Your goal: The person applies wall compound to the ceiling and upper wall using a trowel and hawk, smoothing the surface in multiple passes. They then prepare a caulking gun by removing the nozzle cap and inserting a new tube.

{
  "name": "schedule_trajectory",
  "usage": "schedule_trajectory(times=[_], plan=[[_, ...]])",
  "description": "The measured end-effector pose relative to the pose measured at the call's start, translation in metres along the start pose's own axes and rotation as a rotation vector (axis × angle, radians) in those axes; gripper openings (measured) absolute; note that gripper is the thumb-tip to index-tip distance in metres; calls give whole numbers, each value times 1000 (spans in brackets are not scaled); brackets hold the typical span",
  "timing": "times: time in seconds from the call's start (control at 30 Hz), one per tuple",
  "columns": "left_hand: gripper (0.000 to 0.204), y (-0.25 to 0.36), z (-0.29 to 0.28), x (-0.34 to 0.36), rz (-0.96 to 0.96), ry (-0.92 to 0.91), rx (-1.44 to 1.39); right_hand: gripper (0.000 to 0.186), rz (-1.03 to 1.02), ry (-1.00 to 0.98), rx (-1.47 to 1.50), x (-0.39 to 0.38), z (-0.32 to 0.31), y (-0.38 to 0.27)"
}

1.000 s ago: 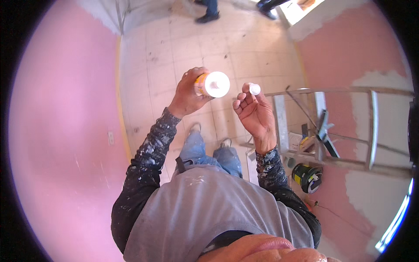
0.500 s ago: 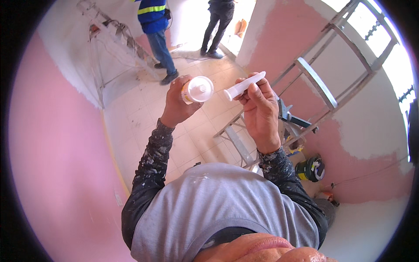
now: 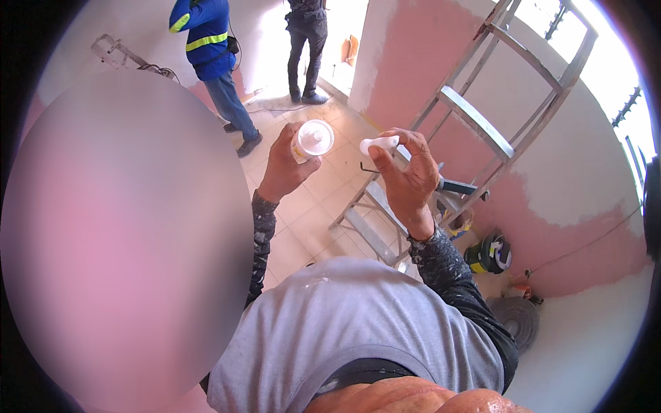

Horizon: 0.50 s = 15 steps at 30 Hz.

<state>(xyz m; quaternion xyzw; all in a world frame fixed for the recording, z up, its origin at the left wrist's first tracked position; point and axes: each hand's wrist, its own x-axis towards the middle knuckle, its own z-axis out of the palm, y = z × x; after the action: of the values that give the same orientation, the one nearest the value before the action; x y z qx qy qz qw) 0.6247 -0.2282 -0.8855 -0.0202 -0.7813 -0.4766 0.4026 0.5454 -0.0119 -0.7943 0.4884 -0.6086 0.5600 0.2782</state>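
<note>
A white sealant cartridge (image 3: 316,138) stands out of my left hand (image 3: 281,171), its fingers wrapped round the body and the round top with its short threaded tip facing up. A little to its right, apart from the cartridge, my right hand (image 3: 409,180) pinches a white plastic nozzle (image 3: 378,144) between thumb and fingers. The nozzle's wider end points toward the cartridge. Past my right hand shows part of a caulking gun (image 3: 457,186), with a thin bent rod visible left of that hand; most of it is hidden.
At the right a tall metal ladder (image 3: 475,120) leans by the pink and white wall. A low metal step (image 3: 368,234) stands on the tiled floor, with a dark bucket (image 3: 487,253) to the right. Two people stand at the back. A blurred patch covers the left side.
The nozzle has turned in my right hand and now appears shorter, pointing more toward me. My view has shifted left and upward. A blurred patch has come over the left side.
</note>
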Motion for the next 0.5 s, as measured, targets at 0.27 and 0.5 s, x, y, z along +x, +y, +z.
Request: schedule_trajectory(times=[0.27,0.5], plan=[[56,-40,37,1,-171,-67,-239,28,-89,-28,-260,-14,-7,41],[43,-74,23,20,-342,-196,-266,11,-69,-700,-408,33,28,86]])
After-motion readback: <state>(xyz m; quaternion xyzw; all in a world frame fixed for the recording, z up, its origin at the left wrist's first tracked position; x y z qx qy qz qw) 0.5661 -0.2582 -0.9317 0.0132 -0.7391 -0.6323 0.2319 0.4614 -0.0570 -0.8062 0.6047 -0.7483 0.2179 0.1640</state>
